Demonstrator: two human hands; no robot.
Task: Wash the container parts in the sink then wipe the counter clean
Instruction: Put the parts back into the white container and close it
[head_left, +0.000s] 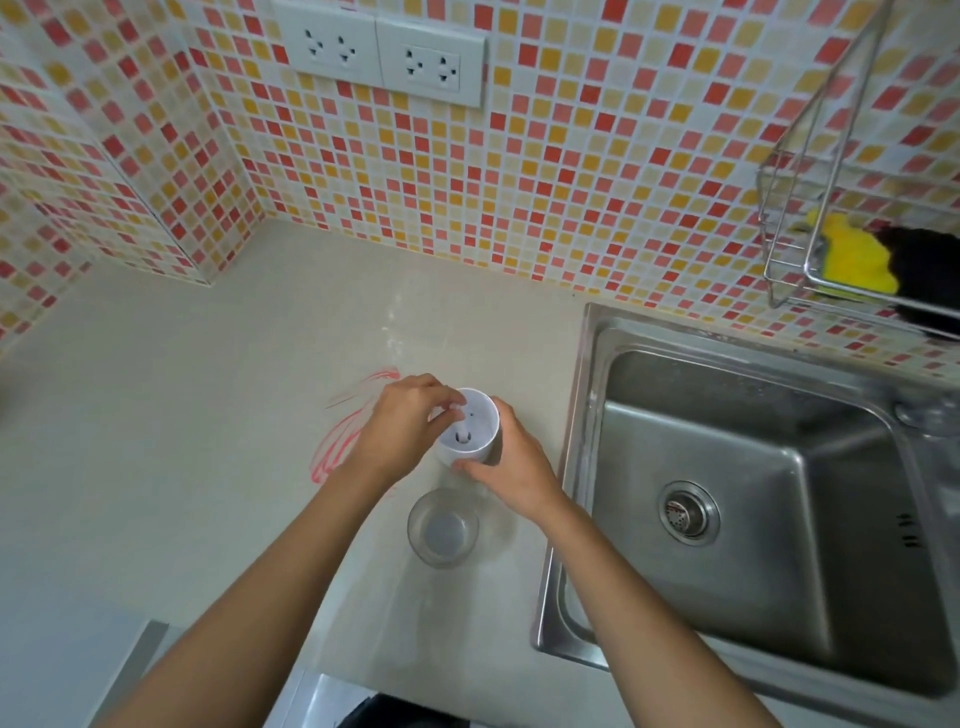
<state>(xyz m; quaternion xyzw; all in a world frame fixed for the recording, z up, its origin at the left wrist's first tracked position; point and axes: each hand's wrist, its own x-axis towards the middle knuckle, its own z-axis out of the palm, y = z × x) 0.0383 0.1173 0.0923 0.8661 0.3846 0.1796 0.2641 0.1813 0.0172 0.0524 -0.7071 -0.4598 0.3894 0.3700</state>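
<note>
Clear round bowl (442, 529): smooth, transparent, upright on beige counter (208, 415). White cylindrical container (470, 434): matte plastic, open-topped, just beyond bowl. Right hand (511, 465) wrapped round its wall; left hand (397, 431) pinching its rim. Red streaks (340, 436) at left. Steel sink (753, 441) at right. Wire rack (789, 280) with yellow sponge (852, 254) beyond.

One head-worn wide-angle view, close above, steeply down onto counter (182, 415) and sink (779, 571)

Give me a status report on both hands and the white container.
Right hand grips the white container; left hand at its rim, grip unclear. Container outside the sink. Clear bowl beside it, red smear on counter.
</note>
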